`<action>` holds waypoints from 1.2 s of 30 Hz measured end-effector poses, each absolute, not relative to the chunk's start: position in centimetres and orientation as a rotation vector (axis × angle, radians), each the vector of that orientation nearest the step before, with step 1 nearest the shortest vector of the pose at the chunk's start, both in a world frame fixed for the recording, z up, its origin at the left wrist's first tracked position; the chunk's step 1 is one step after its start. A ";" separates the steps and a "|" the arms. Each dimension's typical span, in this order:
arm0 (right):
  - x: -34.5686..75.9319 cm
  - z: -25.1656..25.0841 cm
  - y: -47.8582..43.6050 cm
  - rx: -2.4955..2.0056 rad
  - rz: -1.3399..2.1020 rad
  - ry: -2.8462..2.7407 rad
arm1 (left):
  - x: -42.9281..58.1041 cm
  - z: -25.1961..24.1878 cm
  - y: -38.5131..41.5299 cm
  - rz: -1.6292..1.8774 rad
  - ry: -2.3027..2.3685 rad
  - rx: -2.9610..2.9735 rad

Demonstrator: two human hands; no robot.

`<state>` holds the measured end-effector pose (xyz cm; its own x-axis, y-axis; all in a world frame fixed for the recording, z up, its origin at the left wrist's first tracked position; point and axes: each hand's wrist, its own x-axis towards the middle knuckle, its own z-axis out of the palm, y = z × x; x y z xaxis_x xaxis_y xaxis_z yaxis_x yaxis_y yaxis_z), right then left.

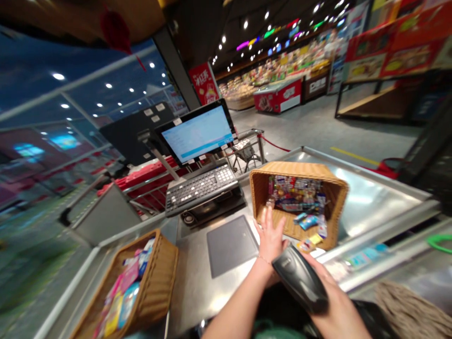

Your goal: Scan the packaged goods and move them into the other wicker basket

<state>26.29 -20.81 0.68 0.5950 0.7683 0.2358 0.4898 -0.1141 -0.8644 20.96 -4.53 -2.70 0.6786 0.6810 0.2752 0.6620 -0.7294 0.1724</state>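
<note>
My left hand (270, 235) reaches forward with its fingers spread, open, just at the near rim of a tipped wicker basket (259, 188) full of small snack packets (294, 193). My right hand (335, 306) is wrapped around a dark handheld barcode scanner (300, 280), held low in front of me and pointing toward the basket. A few packets (310, 242) lie spilled at the basket's mouth on the steel counter.
A second wicker basket (160, 278) with colourful packets stands at the lower left. On the counter (197, 287) are a flat grey scan pad (231, 245), a keyboard (201, 186) and a lit till screen (197, 132). Shop aisles and shelves lie beyond.
</note>
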 end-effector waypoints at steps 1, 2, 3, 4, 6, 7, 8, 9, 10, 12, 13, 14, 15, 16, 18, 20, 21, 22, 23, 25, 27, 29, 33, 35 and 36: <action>26.2 0.9 -20.9 -1.776 0.328 -1.019 | 21.1 -2.6 -4.6 0.482 1.126 2.815; 26.2 1.0 -20.9 -1.782 0.331 -1.009 | 21.3 -2.6 -4.7 0.458 1.113 2.807; 26.2 1.1 -21.0 -1.787 0.335 -1.000 | 21.5 -2.6 -4.8 0.435 1.096 2.800; 26.3 1.1 -21.0 -1.792 0.339 -0.992 | 21.7 -2.6 -4.8 0.416 1.076 2.794; 26.5 1.0 -21.1 -1.796 0.349 -0.982 | 22.1 -2.9 -5.0 0.390 1.037 2.785; 26.6 0.8 -21.2 -1.795 0.354 -0.981 | 22.3 -3.1 -5.0 0.378 1.025 2.783; 26.8 0.6 -21.3 -1.795 0.358 -0.981 | 22.5 -3.3 -5.1 0.368 1.022 2.783; 27.0 0.4 -21.3 -1.798 0.361 -0.984 | 22.8 -3.6 -5.3 0.359 1.022 2.784; 27.1 0.1 -21.4 -1.802 0.364 -0.989 | 23.1 -3.9 -5.4 0.355 1.021 2.788; 27.4 -0.3 -21.6 -1.813 0.368 -0.998 | 23.6 -4.6 -5.7 0.372 1.010 2.797; 27.6 -0.5 -21.6 -1.817 0.368 -1.000 | 23.9 -4.9 -5.8 0.386 1.000 2.799; 27.7 -0.6 -21.7 -1.819 0.364 -0.999 | 24.1 -5.2 -5.9 0.393 0.988 2.800; 27.8 -0.7 -21.7 -1.821 0.359 -0.996 | 24.4 -5.5 -6.0 0.395 0.977 2.798; 27.8 -0.8 -21.7 -1.823 0.353 -0.992 | 24.6 -5.9 -6.1 0.396 0.973 2.794; 27.9 -0.9 -21.7 -1.829 0.342 -0.983 | 25.1 -6.6 -6.2 0.394 0.963 2.787; 27.9 -0.9 -21.6 -1.833 0.338 -0.976 | 25.5 -7.4 -6.2 0.397 0.950 2.784; 27.9 -0.8 -21.6 -1.834 0.338 -0.973 | 25.8 -7.8 -6.2 0.400 0.951 2.783; 27.9 -0.8 -21.6 -1.835 0.340 -0.971 | 26.0 -8.3 -6.2 0.402 0.949 2.786; 27.9 -0.8 -21.6 -1.835 0.343 -0.967 | 26.2 -8.7 -6.2 0.402 0.948 2.791; 28.0 -0.7 -21.6 -1.836 0.349 -0.957 | 26.6 -9.5 -6.2 0.402 0.954 2.803; 28.2 -0.7 -21.6 -1.839 0.350 -0.945 | 26.9 -10.1 -6.3 0.398 0.961 2.803; 28.3 -0.8 -21.6 -1.841 0.347 -0.936 | 27.2 -10.4 -6.5 0.384 0.965 2.769; 28.3 -1.1 -21.5 -1.834 0.336 -0.912 | 27.6 -10.5 -6.6 0.350 0.976 2.589; 28.3 -1.4 -21.5 -1.826 0.332 -0.898 | 27.7 -10.6 -6.5 0.343 0.972 2.538; 28.3 -1.5 -21.5 -1.824 0.332 -0.892 | 27.8 -10.7 -6.4 0.341 0.967 2.529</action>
<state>28.34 -21.47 -1.46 0.6857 0.7069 0.1735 0.4215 -0.1913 -0.8864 27.84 -6.41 -10.68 0.7294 0.6794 0.0798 0.5793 -0.6756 0.4561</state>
